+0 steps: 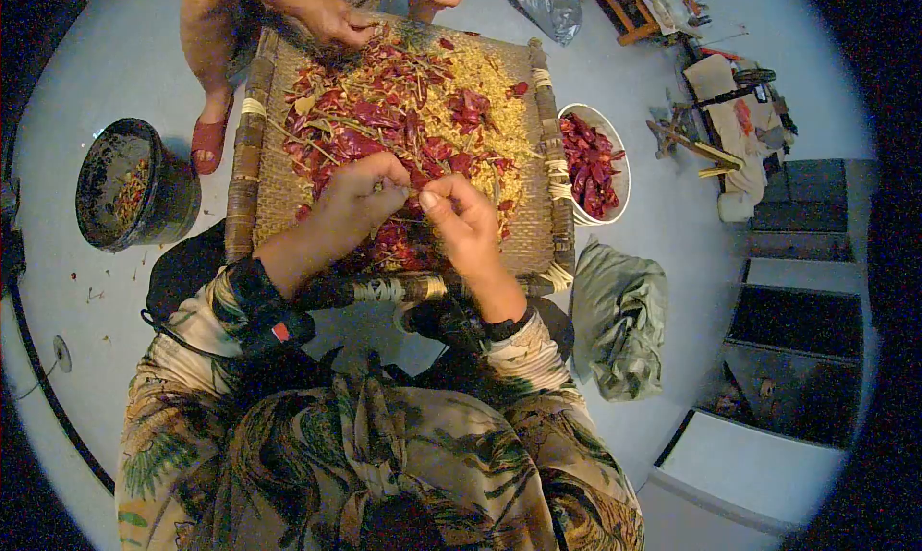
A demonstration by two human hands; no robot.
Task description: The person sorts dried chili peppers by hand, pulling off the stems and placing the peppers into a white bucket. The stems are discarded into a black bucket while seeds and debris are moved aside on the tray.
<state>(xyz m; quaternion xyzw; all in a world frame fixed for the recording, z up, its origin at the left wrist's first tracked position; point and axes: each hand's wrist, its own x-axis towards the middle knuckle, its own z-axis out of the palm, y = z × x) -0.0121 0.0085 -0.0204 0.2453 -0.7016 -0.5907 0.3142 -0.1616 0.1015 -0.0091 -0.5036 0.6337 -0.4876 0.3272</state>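
Note:
My left hand (363, 198) and my right hand (463, 223) meet just above the near half of a woven tray (530, 234). Both are closed, thumbs and fingertips pinched together and almost touching. What lies between the fingertips is too small to name against the red behind it. Under and beyond them, dried red chili peppers (379, 114) are spread with stems and leaf bits. Yellow chili seeds (499, 95) cover much of the tray's right side.
Opposite me, another person's hand (336, 21) reaches into the tray's far left. A black bucket (171, 191) stands left. To the right are a white bucket (624, 181) of red chilies and a greenish sack (622, 321). A grey plastic bag (545, 4) lies behind.

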